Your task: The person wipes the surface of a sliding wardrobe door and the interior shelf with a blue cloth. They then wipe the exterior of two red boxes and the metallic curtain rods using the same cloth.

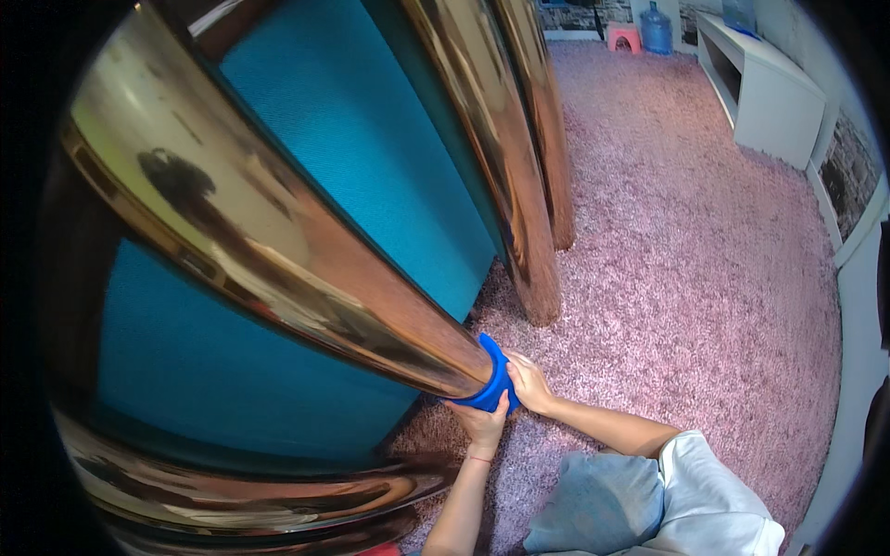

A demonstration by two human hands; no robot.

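Note:
A bright blue band or cloth (494, 383) is curved around the foot of a shiny gold-brown furniture leg (352, 301); its exact kind cannot be made out. From below, my left hand (478, 423) grips the blue piece, its thumb pressed up against it and its other fingers partly behind the leg. My right hand (529, 382) is closed on the right side of the same blue piece, fingers bent over its edge. One end of the piece sticks up past the leg.
Teal panels (362, 157) rise between the polished legs, with another leg (533, 269) farther right. Pink shaggy carpet (667, 241) covers the floor. A white low cabinet (779, 102), a blue water jug (655, 30) and a pink stool (624, 37) stand at the back.

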